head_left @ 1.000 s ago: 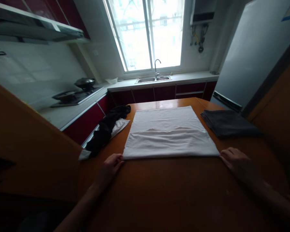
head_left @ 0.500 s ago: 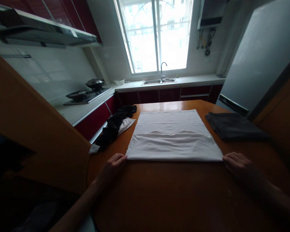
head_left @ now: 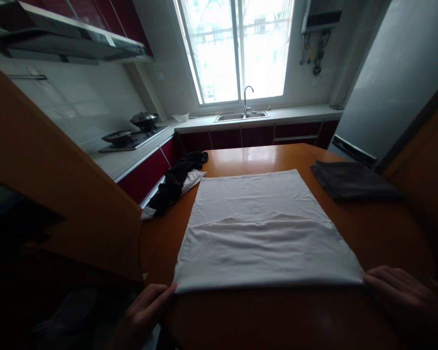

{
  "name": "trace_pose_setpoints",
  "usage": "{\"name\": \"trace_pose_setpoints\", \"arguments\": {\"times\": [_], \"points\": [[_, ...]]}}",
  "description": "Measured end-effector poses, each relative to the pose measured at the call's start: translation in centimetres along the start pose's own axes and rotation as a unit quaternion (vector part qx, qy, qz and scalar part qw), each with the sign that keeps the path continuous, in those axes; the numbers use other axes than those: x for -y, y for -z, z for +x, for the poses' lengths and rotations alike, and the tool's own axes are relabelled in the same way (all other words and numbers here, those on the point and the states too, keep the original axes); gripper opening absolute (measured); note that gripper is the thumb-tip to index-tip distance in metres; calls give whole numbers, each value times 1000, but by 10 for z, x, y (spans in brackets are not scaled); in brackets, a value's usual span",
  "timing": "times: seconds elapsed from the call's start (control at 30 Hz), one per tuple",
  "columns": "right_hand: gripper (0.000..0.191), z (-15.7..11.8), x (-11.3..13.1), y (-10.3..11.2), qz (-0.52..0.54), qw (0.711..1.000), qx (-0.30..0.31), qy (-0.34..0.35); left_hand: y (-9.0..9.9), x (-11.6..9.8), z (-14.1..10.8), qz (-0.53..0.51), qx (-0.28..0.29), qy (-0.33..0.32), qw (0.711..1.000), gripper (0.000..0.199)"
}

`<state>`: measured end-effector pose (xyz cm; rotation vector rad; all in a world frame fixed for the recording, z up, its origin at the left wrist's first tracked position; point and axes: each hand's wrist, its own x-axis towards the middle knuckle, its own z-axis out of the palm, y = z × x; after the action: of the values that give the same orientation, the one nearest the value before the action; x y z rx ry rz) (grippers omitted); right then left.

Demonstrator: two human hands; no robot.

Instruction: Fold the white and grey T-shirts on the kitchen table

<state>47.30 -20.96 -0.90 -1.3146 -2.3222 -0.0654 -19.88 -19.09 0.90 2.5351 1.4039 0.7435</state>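
Observation:
A white T-shirt (head_left: 263, 248) lies flat on the wooden table, its near part folded over so that what looks like a neckline shows across the middle. My left hand (head_left: 146, 307) pinches the near left corner of the fold. At the near right corner, my right hand (head_left: 401, 287) is closed on the cloth in the same way. Between both hands the near edge runs nearly straight and looks slightly blurred. Fingertips under the cloth are hidden.
Crumpled black and white clothes (head_left: 175, 182) lie along the left edge of the wooden table (head_left: 241, 158). A folded dark grey cloth (head_left: 354, 181) rests at the right. Beyond are a sink (head_left: 229, 117), a stove with pans (head_left: 144, 120) and a fridge (head_left: 372, 92).
Both hands have pulled the shirt's near edge toward me, and the shirt has slid nearer over the table. The hands have also moved slightly farther apart in view.

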Motion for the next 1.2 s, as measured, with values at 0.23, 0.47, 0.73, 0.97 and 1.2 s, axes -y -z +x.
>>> {"name": "trace_pose_setpoints", "arguments": {"times": [0.23,0.47,0.73,0.97,1.2], "points": [[23,62,2,4,33,992,-39,-119,23,16,77,18,-64,103,992,35],[31,170,-25,-35,30,980,38,-193,-14,41,173,22,33,115,993,34],[31,150,-53,-44,-39,965,106,-237,-28,59,172,-24,59,143,988,32],[31,158,-61,-39,53,968,119,-216,-24,58,181,-67,72,169,981,32],[29,167,-60,-31,151,952,56,-260,-12,44,184,-108,35,208,972,35]]}}
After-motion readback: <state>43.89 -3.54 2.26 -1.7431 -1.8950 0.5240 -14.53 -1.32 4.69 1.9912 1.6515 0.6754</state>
